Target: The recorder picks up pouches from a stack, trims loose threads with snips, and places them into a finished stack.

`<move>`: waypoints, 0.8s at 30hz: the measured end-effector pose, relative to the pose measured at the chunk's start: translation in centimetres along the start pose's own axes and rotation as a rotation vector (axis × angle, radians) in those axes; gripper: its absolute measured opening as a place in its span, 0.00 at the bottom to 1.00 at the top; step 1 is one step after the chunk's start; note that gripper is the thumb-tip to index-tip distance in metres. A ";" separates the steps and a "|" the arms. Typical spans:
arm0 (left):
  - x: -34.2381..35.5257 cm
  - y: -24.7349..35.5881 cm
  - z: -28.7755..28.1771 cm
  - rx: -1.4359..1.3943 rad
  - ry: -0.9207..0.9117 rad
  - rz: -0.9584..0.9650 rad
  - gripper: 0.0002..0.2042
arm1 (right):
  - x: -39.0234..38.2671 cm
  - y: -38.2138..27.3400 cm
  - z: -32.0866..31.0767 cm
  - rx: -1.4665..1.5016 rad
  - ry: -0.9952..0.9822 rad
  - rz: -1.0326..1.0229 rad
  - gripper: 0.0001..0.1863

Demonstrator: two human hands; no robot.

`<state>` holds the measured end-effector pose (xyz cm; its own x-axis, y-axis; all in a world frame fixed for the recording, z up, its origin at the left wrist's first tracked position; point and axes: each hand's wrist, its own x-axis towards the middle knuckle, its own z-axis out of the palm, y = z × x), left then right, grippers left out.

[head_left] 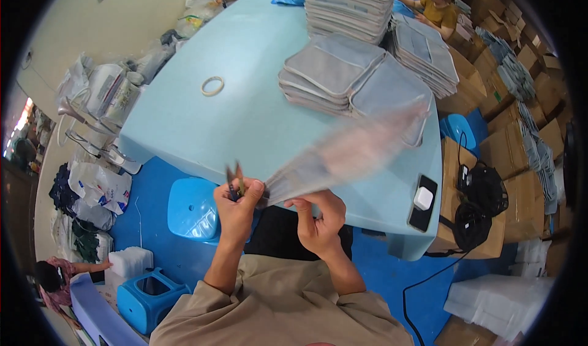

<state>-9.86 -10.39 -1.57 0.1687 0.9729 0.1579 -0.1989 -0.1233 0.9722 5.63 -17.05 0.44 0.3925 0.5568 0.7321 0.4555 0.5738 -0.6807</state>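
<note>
My left hand (237,205) is closed on a pair of small snips (234,183), blades pointing away from me, with its thumb at the near end of a translucent grey mesh pouch (340,156). My right hand (315,214) is closed at that pouch's lower edge, right of my left hand. The pouch is motion-blurred and slants up to the right over the light-blue table (177,113). Beyond it lie stacked grey pouches (331,67), with a taller stack (346,9) behind.
A tape roll (212,86) and a phone with a white case on top (421,202) lie on the table. Blue stools (191,208) stand below. Boxes (502,150) and a black cable line the right. Two other people (440,12) are at the back right and lower left.
</note>
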 end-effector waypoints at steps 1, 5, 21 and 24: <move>-0.2 -0.6 -0.1 -0.165 -0.010 -0.153 0.10 | 1.0 -0.2 0.2 0.011 -0.089 -0.020 0.03; -1.5 -4.0 0.8 -0.472 0.022 -0.469 0.13 | 1.4 0.5 1.5 0.039 -0.217 0.011 0.02; -4.1 -9.5 -3.4 -0.294 0.127 -0.509 0.13 | -2.4 6.3 1.6 -0.346 -0.560 0.261 0.18; -3.1 -8.6 -6.0 -0.167 0.058 -0.405 0.19 | -2.1 7.2 2.6 -0.369 -0.592 0.183 0.16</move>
<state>-14.48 -11.14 -11.43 0.2119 0.9463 -0.2442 -0.2816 0.2984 0.9120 6.02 -12.51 -6.10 0.0373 0.9167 0.3978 0.7049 0.2580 -0.6607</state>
